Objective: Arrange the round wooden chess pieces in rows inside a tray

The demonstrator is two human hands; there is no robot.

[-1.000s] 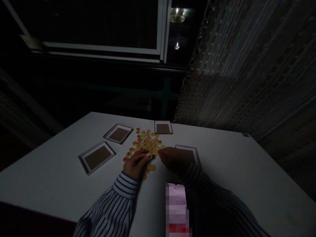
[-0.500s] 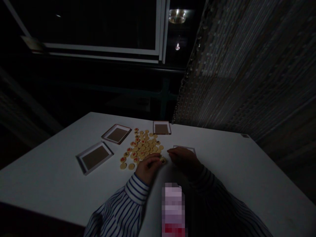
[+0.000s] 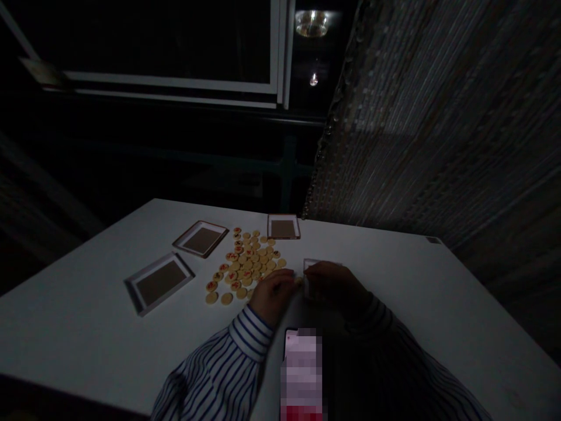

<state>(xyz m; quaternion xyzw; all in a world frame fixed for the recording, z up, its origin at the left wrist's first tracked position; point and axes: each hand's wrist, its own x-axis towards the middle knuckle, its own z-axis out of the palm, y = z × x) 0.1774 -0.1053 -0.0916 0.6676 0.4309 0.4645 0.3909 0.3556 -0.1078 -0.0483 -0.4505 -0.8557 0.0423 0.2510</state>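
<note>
A pile of round wooden Chinese chess pieces (image 3: 248, 263), some with red or black characters and many blank side up, lies mid-table. At the pile's near right edge, my left hand (image 3: 274, 292) is closed in a pinch, with a pale chess piece (image 3: 299, 282) at its fingertips. My right hand (image 3: 337, 286), dark in shadow, is curled over a small white-rimmed tray (image 3: 309, 263) and hides most of it. Whatever its fingers hold is hidden. The fingertips of both hands are close together.
Three shallow trays stand around the pile: a near-left tray (image 3: 131, 286), a far-left tray (image 3: 179, 242) and a back tray (image 3: 298, 235). A phone (image 3: 287, 345), partly blurred out, lies before me on the white table (image 3: 87, 327). A string curtain (image 3: 394, 146) hangs behind at right.
My left hand has shifted right with the chess piece, toward the tray under my right hand. The right hand has moved slightly, showing more of that tray's left side. The view has shifted a little.
</note>
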